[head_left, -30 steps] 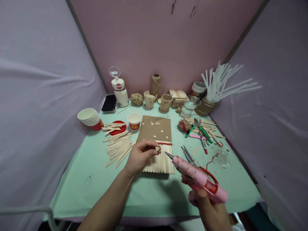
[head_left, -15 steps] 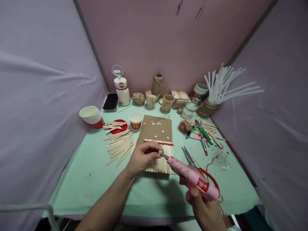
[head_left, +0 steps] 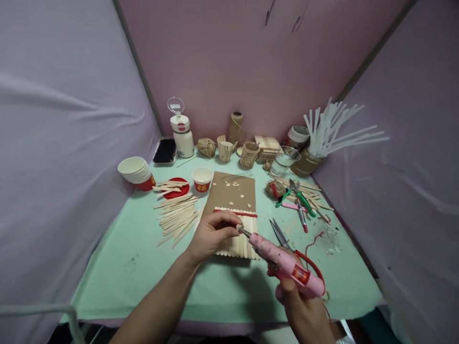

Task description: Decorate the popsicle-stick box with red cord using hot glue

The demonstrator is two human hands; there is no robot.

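Note:
Between thumb and fingertips, my left hand (head_left: 214, 235) pinches a small pale wooden piece (head_left: 239, 228). The metal nozzle of a pink glue gun (head_left: 283, 260) points at that piece and appears to touch it. My right hand (head_left: 299, 301) is wrapped round the glue gun's handle. Beneath my left hand lies a brown board (head_left: 233, 191), its lower part covered by a row of craft sticks (head_left: 236, 246) with a red cord (head_left: 247, 214) across them. Several small pale pieces are scattered on the board's bare upper part.
Loose sticks (head_left: 177, 217), a red lid (head_left: 184, 190) and paper cups (head_left: 135, 171) are at the left. Scissors (head_left: 281, 235), green-handled pliers (head_left: 304, 203) and a twine ball (head_left: 275, 189) lie right. A bottle (head_left: 183, 143), twine spool (head_left: 235, 126) and jar of white sticks (head_left: 309, 161) stand behind.
The view has shifted very slightly. Both hands, the small piece and the glue gun keep almost the same positions.

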